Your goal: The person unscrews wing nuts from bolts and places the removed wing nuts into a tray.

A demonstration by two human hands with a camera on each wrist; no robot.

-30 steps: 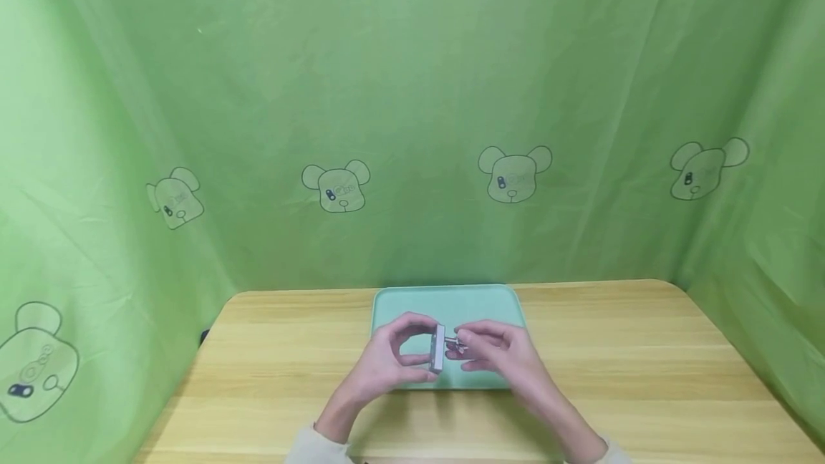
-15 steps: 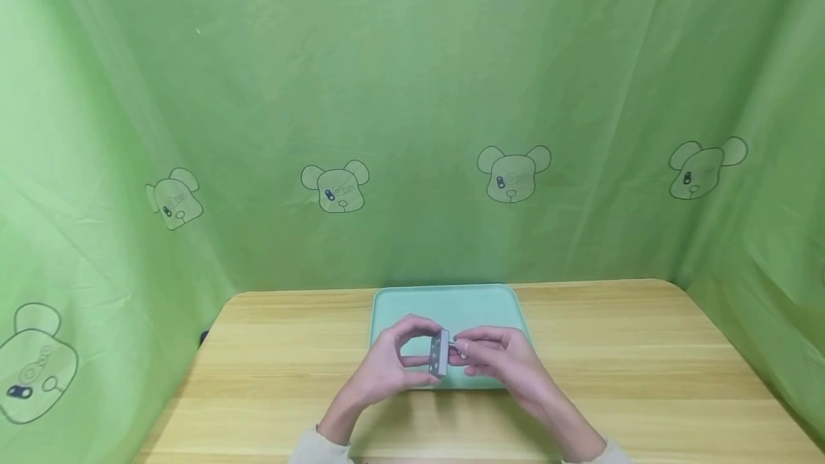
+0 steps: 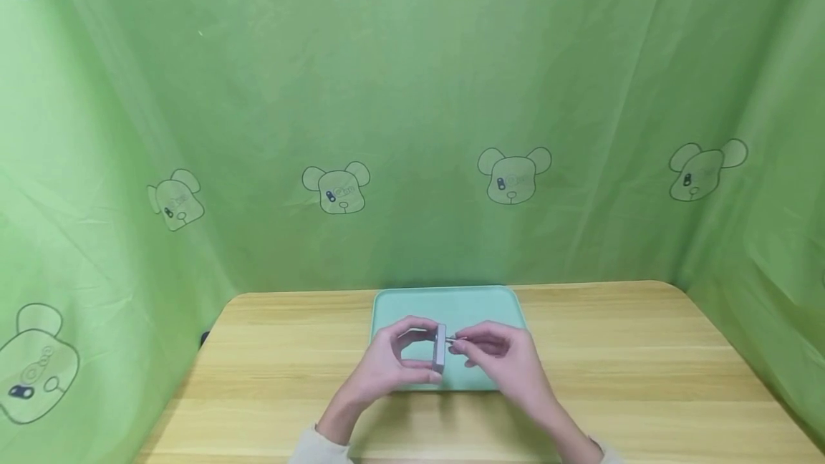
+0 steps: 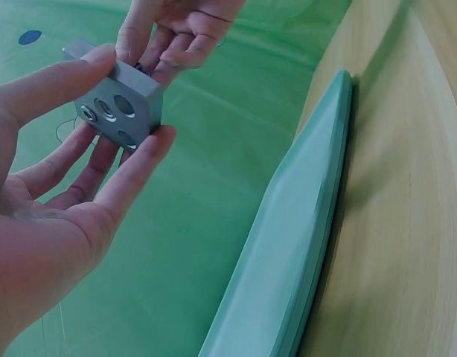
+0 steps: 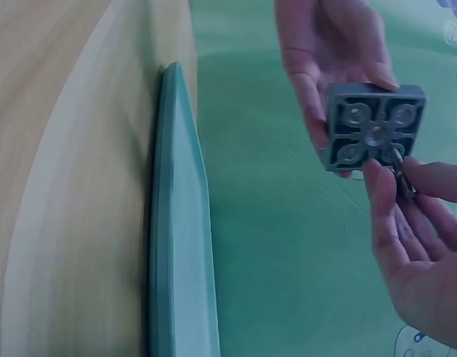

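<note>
A square grey metal block (image 3: 440, 349) is held upright on edge in my left hand (image 3: 389, 362), thumb and fingers gripping its opposite edges. Round holes open on its flat face in the left wrist view; one contains a ring-shaped fitting (image 4: 88, 113). The right wrist view shows its ribbed back (image 5: 374, 136), with round bosses at the corners and a threaded hole in the middle. My right hand (image 3: 509, 356) pinches a thin silvery metal shaft (image 5: 403, 178) with a thicker outer end. Its tip meets the ribbed back near the lower right corner boss.
A shallow mint-green tray (image 3: 451, 298) lies on the light wooden table (image 3: 631, 349) beneath and behind both hands. Green curtain (image 3: 412, 92) with bear-head prints surrounds the table at the back and sides.
The block turned to show its holed face half a second ago, then turned back nearly edge-on. My right hand's fingers have shifted on the shaft and now sit more extended along it.
</note>
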